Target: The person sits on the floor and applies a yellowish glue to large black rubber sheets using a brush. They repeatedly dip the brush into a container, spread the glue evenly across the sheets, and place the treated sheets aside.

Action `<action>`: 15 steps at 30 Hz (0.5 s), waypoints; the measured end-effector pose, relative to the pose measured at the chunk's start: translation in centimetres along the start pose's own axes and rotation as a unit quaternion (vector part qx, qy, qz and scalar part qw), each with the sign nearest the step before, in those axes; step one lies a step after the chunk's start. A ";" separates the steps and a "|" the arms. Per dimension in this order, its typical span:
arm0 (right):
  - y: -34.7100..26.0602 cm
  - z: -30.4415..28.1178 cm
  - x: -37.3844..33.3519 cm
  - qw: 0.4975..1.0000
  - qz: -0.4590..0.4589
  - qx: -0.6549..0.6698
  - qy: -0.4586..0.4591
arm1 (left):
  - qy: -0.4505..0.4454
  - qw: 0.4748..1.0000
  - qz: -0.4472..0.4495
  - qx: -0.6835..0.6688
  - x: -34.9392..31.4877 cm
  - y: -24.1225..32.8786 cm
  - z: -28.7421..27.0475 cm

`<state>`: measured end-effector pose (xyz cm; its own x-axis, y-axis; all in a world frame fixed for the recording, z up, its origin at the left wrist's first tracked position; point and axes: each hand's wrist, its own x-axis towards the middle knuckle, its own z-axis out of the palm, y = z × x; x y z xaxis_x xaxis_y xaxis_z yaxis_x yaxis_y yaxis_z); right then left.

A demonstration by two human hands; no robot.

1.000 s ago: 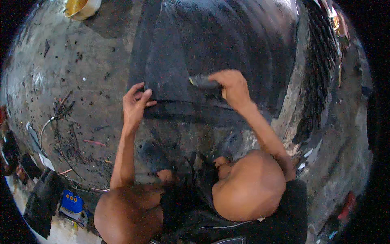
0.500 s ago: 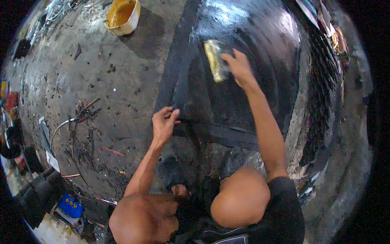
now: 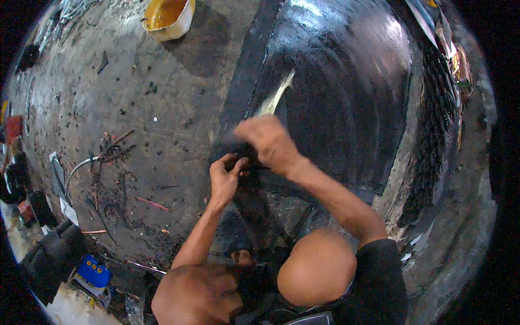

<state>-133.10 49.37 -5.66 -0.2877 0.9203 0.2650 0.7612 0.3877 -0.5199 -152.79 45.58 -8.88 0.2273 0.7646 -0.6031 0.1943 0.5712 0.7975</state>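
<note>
A large black sheet [image 3: 346,119] lies on the floor in front of me, glossy and wet-looking toward its far end. My right hand [image 3: 269,142] is closed and blurred by motion above the sheet's near left part. It grips what looks like a wide brush [image 3: 278,97], its pale yellow edge pointing away from me and the handle hidden in the fist. Close beside it, my left hand [image 3: 226,176] pinches the sheet's near left corner between thumb and fingers. The fingertips are partly lost against the black material.
A yellowish-white tub [image 3: 181,24] with amber liquid stands at the far left. Debris and a pale cable [image 3: 79,168] litter the left floor. A blue box [image 3: 93,272] sits at the lower left. Stacked black pieces [image 3: 433,119] line the sheet's right side.
My right hand has swept the brush toward me and left, from the sheet's middle to its near left corner, turning it. My left hand stays by the corner, its fingers curled more.
</note>
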 end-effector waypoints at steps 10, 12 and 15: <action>6.6 -3.7 3.4 0.953 0.262 -0.149 0.002 | -0.081 0.991 0.015 -0.105 -0.4 -1.1 -0.7; 2.8 -0.5 -1.8 0.966 0.226 -0.120 0.028 | -0.055 0.994 0.016 -0.091 -1.5 -1.4 -2.6; -5.1 0.0 -6.0 0.966 0.239 -0.096 -0.006 | 0.046 0.996 0.053 -0.049 -3.3 -2.7 -7.5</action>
<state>-135.25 41.91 -4.57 0.1168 0.9929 0.0221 0.9021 -0.0968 -0.4204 -161.17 43.80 -8.90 0.1516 0.8435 -0.5153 0.0786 0.5093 0.8570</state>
